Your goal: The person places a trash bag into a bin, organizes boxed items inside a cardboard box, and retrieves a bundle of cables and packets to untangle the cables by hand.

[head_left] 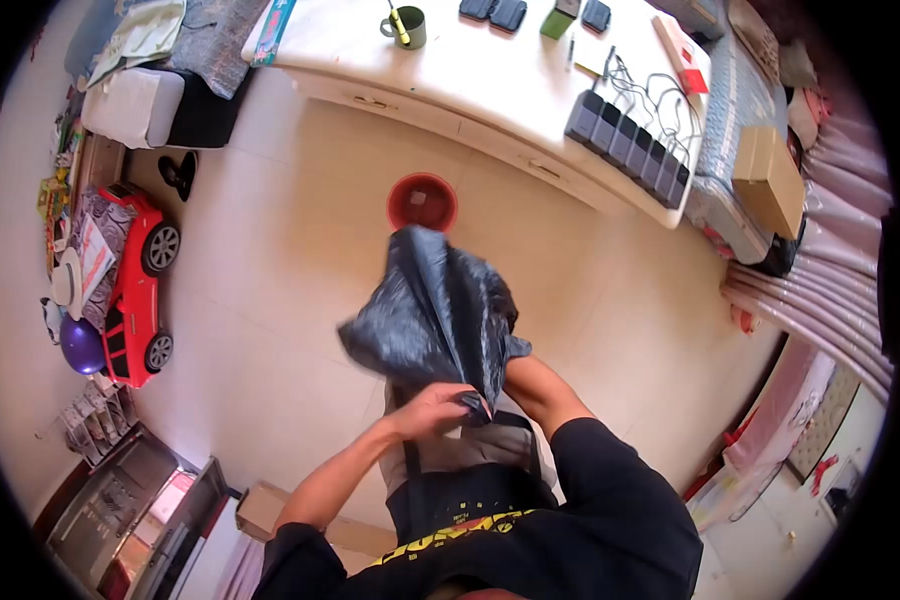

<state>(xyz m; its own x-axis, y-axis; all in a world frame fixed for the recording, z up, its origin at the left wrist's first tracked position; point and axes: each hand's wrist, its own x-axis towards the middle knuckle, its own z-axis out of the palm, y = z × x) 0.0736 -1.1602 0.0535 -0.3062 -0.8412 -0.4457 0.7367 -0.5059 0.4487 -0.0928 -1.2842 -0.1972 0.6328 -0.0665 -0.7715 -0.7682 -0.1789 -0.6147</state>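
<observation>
Held in midair over the floor: 1 black plastic garbage bag, its far edge meeting the red bin in this view. Could tear, being thin film, if pulled hard at a single pinched spot; could also slip or twist round the wrist if gathered unevenly. Glossy, crumpled, partly puffed out, with long creases converging on the grip and a motion-blurred left corner. Pinched at the near edge by the left hand, fingers pressed together on bunched film. Beside it, right forearm extended behind or into the bag (cannot tell which), with the right hand covered, its grip impossible to judge. Farther out, beyond the bin, 1 white desk: near its front right corner, a row of dark boxy devices; toward its left end, a green mug.
</observation>
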